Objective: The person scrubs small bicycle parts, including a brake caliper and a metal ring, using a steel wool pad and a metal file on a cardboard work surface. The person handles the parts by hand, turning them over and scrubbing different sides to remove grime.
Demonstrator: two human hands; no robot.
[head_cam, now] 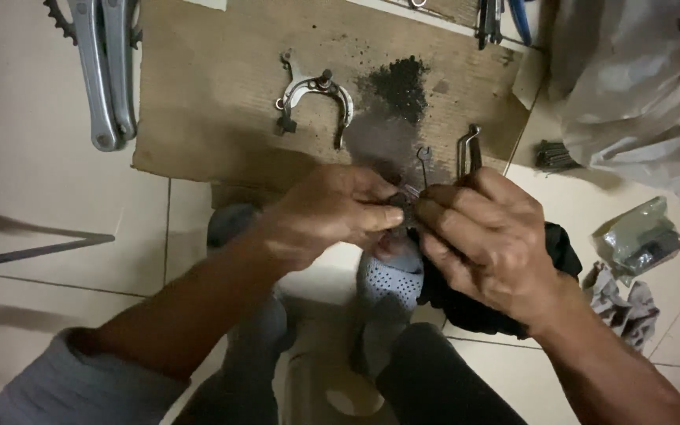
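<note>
Two hands meet over a pale perforated shoe [389,285], left hand [330,212] & right hand [485,236] both pinched shut on a small metal part [408,197], prob. brake hardware, w/ a caliper brake arm [312,94] lying apart on cardboard [214,86] beyond, so work looks unfinished.

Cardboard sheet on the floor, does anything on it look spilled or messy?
Yes. A patch of black gritty powder lies scattered on the cardboard sheet, right of the metal brake caliper, with a darker greasy-looking stain below it. It looks spilled, not placed. Both hands work just below it.
</note>
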